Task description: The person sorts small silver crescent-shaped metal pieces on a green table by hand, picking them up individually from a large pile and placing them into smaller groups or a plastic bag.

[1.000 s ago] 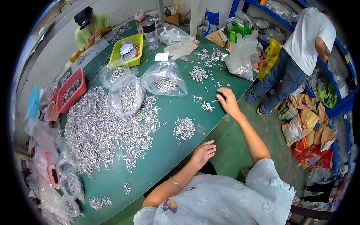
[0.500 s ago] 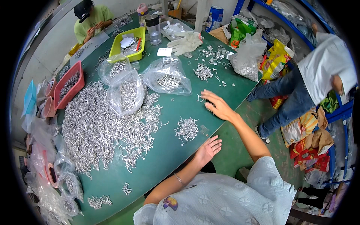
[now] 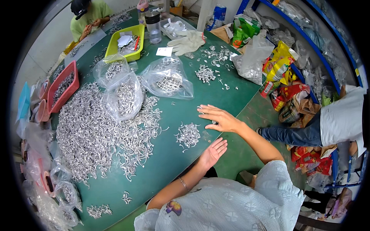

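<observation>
Sweeping small silver metal parts across the green desk (image 3: 227, 96) is what the right hand (image 3: 219, 118) appears to be doing: it is lying flat, palm down, fingers (image 3: 206, 110) spread wide and gripping nothing, with a few loose pieces just beside its knuckles. The left hand (image 3: 213, 151) is hovering at the desk's near edge, palm turned up and cupped, fingers loosely open and empty as far as the view allows. Between and slightly left of the two hands, a small gathered cluster of bent silver clips (image 3: 187, 134) is sitting apart from everything else. Judging by the layout, the sorting is only getting started: the broad heap of silver hooked pieces (image 3: 96, 134) is covering much of the desk's left half, while only three clear plastic bags (image 3: 127, 96) are holding any parts. Scattered little piles (image 3: 205, 72) are lying farther out, near a white work glove (image 3: 187, 41) and a yellow plastic tray (image 3: 125, 41). Most pieces are waiting unbagged.
</observation>
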Available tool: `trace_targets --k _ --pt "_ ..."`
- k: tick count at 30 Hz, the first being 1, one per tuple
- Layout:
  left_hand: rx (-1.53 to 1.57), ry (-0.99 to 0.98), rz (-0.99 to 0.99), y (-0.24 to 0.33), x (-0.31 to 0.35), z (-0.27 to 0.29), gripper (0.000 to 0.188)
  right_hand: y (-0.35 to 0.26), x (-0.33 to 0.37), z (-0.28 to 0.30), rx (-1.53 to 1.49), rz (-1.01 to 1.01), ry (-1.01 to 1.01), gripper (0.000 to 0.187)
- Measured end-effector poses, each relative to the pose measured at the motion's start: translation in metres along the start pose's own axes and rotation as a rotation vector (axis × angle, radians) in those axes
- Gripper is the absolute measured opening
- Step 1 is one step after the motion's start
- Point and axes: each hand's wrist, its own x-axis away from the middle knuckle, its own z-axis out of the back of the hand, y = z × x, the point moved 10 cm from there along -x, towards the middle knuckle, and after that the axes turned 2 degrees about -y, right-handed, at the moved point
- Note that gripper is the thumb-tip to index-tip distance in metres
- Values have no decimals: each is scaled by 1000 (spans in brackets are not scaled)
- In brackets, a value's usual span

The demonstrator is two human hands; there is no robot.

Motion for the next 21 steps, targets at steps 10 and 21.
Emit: trace_targets --k 10,21 --pt "293 -188 -75 12 -20 -13 62 -12 0 9 83 -34 79 60" --pt "891 -627 66 23 -7 -54 57 -47 55 -9 -44 79 297 22"
